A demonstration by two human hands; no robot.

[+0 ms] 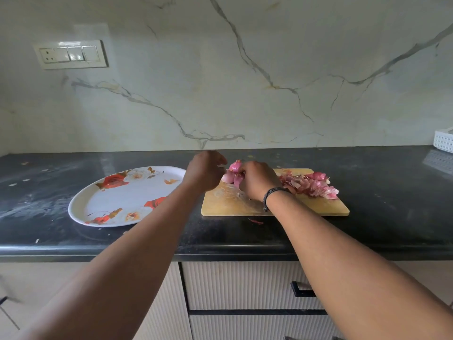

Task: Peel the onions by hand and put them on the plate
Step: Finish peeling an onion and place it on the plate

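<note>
The right hand (257, 179) curls round a cluster of small pink peeled onions (232, 174) at the far left corner of the pale wooden chopping board (245, 204). The left hand (204, 171) hovers beside them, fingers loosely curled, apparently holding nothing. Gathering several at once risks one slipping onto the black counter (367, 229) short of the white floral plate (110, 204).

A: What's worn on the arms?
B: Nothing on the forearms, both bare, no sleeves in view.
A: Hands?
B: Left hand (204, 171): no glove, no rings visible. Right hand (257, 180): no glove either.
A: Anything at the wrists?
B: Only the right. Dark braided band (273, 195) just behind the hand, thin, wraps the wrist, short loose end hanging on the inner side.
A: Watch?
B: No, just the band.
</note>
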